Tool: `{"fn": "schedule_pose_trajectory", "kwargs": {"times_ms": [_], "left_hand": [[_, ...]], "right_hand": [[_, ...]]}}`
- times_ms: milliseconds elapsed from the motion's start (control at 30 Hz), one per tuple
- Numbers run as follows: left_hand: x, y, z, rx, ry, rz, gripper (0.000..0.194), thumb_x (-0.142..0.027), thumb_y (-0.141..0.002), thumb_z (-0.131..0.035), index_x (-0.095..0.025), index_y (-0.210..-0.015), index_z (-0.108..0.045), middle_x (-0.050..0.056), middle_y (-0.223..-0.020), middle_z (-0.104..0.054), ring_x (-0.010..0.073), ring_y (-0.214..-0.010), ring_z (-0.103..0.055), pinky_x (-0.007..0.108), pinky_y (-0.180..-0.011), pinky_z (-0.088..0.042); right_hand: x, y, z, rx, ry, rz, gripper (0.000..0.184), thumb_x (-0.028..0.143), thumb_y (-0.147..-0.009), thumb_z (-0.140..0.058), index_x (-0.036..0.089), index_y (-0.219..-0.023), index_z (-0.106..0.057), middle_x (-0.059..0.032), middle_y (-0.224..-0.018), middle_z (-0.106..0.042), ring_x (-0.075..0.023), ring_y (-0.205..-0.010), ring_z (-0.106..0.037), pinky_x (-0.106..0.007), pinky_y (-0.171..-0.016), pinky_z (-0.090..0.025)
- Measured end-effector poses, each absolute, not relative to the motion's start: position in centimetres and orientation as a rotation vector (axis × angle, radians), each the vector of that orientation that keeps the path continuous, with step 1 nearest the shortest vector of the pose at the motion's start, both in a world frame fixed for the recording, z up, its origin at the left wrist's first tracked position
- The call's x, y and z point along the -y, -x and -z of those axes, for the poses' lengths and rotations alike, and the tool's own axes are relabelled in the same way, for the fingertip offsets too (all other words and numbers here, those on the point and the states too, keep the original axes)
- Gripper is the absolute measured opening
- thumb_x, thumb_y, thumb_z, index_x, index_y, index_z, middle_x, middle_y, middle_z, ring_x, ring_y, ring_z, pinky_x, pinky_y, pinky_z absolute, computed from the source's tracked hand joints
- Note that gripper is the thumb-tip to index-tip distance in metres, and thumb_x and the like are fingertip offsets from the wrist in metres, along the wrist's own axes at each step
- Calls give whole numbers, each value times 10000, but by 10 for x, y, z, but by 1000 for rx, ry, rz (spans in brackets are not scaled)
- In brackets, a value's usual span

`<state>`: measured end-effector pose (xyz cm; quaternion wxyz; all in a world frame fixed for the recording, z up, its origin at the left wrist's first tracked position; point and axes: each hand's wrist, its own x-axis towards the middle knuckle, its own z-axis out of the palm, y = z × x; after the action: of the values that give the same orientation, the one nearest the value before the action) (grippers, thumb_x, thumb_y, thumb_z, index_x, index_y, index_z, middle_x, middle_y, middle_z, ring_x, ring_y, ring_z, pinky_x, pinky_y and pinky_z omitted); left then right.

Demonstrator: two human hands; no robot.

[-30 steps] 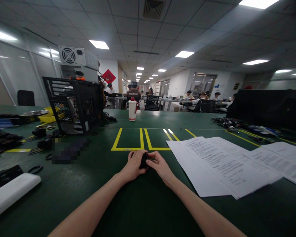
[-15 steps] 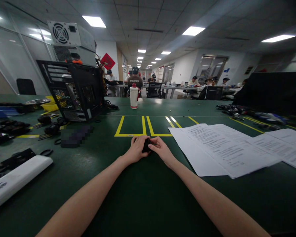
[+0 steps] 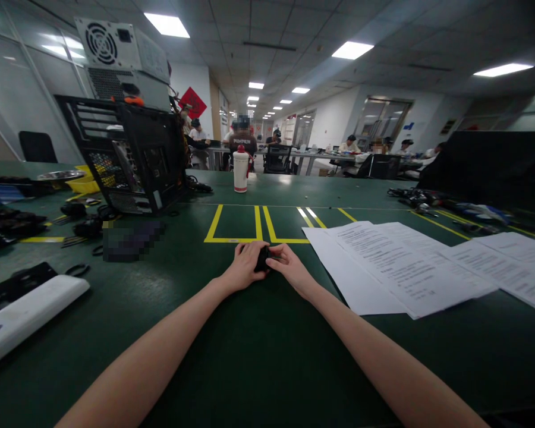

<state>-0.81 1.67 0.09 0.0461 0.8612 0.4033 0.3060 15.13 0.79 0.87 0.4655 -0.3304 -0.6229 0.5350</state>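
Note:
Between my two hands is a small black object [image 3: 262, 260], rounded in outline; its kind cannot be made out. My left hand [image 3: 248, 264] is wrapped over its left side, thumb low and fingers over the top. From the right, my right hand [image 3: 289, 267] pinches at its edge with thumb and fingers. The fingers hide most of it. Both hands are low over the green table [image 3: 267, 356], just in front of the yellow tape lines [image 3: 234, 241].
Printed sheets [image 3: 383, 267] lie to the right of my hands. At left are an open black computer case [image 3: 129, 154] with power supplies [image 3: 120, 50] on top, cables and a white bar [image 3: 35, 321]. A white bottle [image 3: 241, 171] stands ahead. People sit at far desks.
The view has shifted slightly, so the case and bottle appear a little farther left and higher. Both hands keep hold of the black object, with hardly any change in the fingers.

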Motion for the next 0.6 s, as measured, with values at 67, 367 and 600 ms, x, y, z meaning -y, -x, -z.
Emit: {"fn": "schedule_pose_trajectory", "kwargs": {"times_ms": [67, 367, 600], "left_hand": [[-16, 8, -1, -1240, -2624, -937, 563, -227, -656, -579, -221, -1140, -293, 58, -1121, -441, 229, -1076, -394, 410, -939, -202], [-15, 10, -2, -1228, -2628, -940, 572, -208, -650, -576, -209, -1148, -293, 65, -1120, -441, 229, -1075, -396, 407, -938, -200], [-17, 8, 0, -1246, -2621, -948, 560, -234, -655, -577, -220, -1139, -296, 61, -1114, -447, 232, -1074, -399, 413, -935, -202]], "right_hand": [[-8, -151, -8, 1531, 850, -1276, 238, 263, -680, -585, 212, -898, -503, -9, -949, -552, -149, -952, -511, -338, -871, -376], [-8, -152, -9, 1544, 813, -1389, 324, 209, -644, -615, 214, -941, -485, -17, -1008, -534, -153, -962, -511, -349, -884, -368], [-9, -149, -7, 1545, 854, -1239, 228, 270, -681, -576, 213, -886, -496, -5, -933, -542, -145, -950, -496, -333, -872, -366]]}}
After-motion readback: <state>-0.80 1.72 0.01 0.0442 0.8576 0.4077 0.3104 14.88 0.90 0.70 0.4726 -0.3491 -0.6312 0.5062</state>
